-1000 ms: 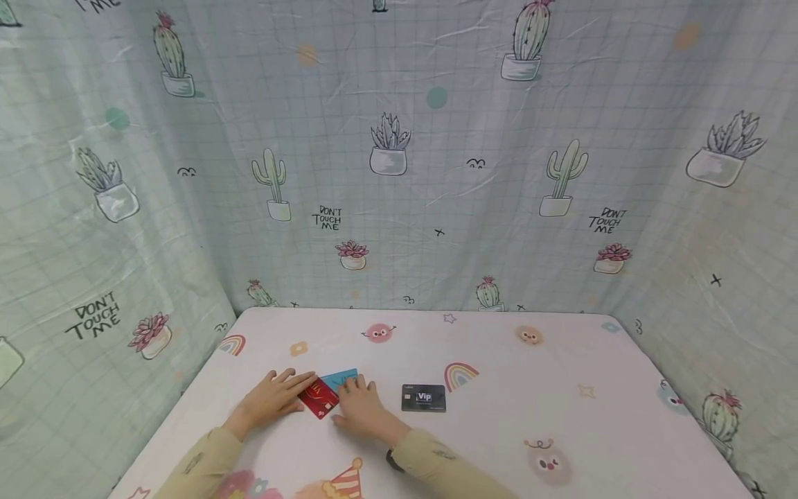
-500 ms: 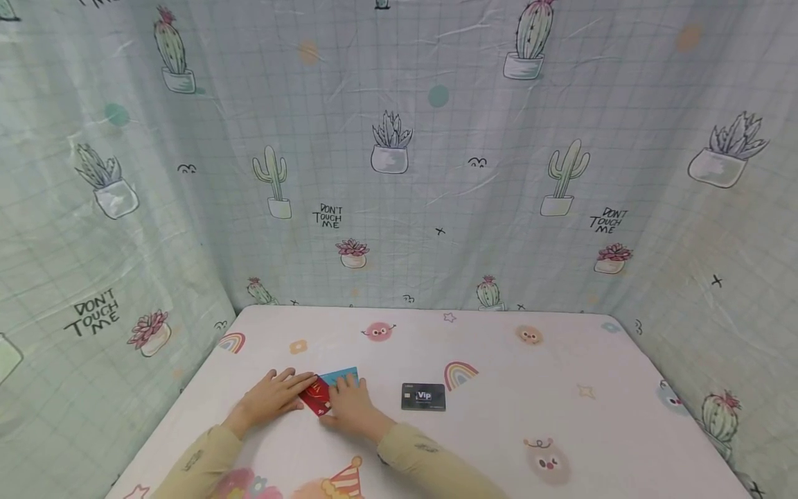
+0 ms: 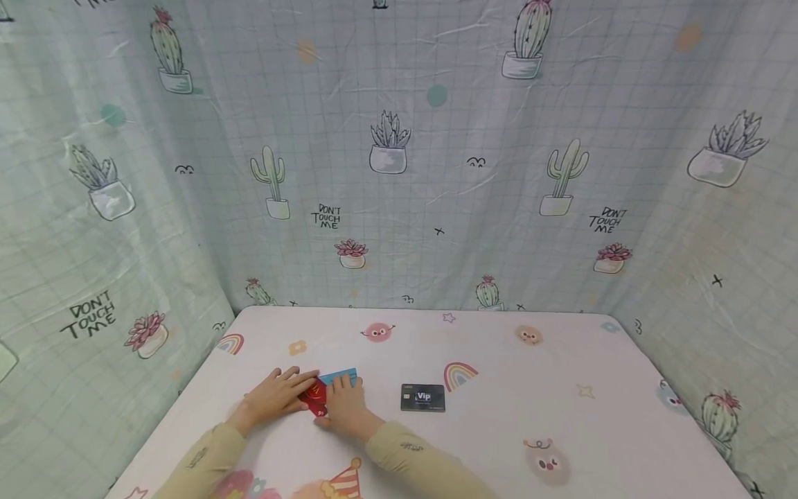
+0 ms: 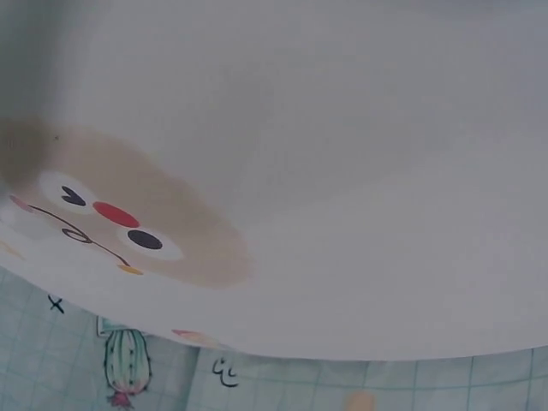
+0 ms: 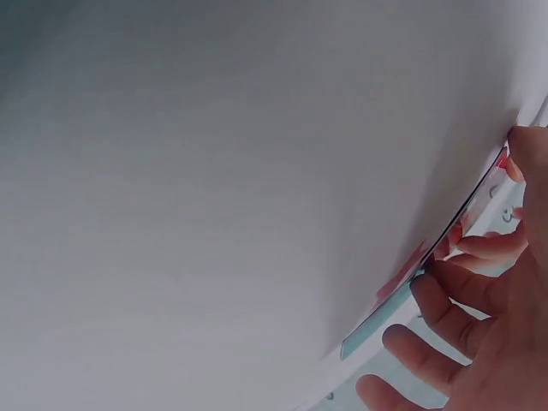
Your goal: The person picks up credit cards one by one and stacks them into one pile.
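Note:
In the head view, a red bank card (image 3: 314, 393) lies partly over a light blue card (image 3: 339, 377) on the white tabletop. My left hand (image 3: 274, 396) lies to the left of them, its outstretched fingers touching the red card's left side. My right hand (image 3: 346, 407) reaches over both cards from the right. Seen from the right wrist, its thumb (image 5: 527, 147) and index finger pinch the red card by its edges, the other fingers spread beside the blue card (image 5: 377, 321). The right fingers hide part of each card. The left wrist view shows neither card.
A black card marked "Vip" (image 3: 423, 398) lies to the right of my right hand. The tabletop (image 3: 499, 436) carries printed rainbows, faces and stars. Behind and at both sides hangs a curtain (image 3: 399, 201) with a cactus print.
My right hand has slid left from the blue card onto the red one, covering more of it. The left hand stays nearly in place, and the black card has not moved.

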A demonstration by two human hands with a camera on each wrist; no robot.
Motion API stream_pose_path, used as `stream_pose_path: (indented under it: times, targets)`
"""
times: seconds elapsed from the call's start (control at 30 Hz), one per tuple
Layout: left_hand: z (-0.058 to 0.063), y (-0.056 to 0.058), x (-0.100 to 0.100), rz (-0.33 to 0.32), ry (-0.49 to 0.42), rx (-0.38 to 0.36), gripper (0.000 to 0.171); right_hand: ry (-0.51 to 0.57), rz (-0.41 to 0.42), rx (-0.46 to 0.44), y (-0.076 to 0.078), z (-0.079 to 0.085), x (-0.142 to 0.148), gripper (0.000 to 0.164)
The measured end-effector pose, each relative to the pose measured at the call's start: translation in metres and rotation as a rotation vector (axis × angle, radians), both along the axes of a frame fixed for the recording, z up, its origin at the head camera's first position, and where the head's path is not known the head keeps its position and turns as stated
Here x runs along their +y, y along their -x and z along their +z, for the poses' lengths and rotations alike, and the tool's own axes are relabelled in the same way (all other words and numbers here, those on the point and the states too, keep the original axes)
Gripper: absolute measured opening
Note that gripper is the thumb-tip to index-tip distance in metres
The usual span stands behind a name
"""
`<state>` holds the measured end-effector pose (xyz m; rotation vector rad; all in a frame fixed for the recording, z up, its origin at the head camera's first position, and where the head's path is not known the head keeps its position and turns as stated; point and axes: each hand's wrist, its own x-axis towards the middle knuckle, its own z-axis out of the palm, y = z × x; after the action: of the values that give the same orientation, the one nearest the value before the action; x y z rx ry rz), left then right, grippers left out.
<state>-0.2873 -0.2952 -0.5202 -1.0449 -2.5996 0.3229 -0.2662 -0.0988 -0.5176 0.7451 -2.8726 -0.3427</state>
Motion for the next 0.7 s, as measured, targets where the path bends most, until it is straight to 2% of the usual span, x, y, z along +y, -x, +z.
stream_pose_path:
  times: [0.17,0.4,0.7]
  targets:
    - [-0.001,0.000,0.001,-0.005,-0.005,0.013,0.056,0.002,0.001,0.004,0.001,-0.001,0.001,0.067]
    - [0.000,-0.004,0.005,-0.003,-0.022,-0.007,0.053,0.049,0.017,-0.032,-0.001,0.003,0.008,0.060]
    - [-0.004,-0.009,0.007,-0.054,-0.029,0.068,0.048,0.116,0.058,-0.106,-0.004,0.004,0.018,0.050]
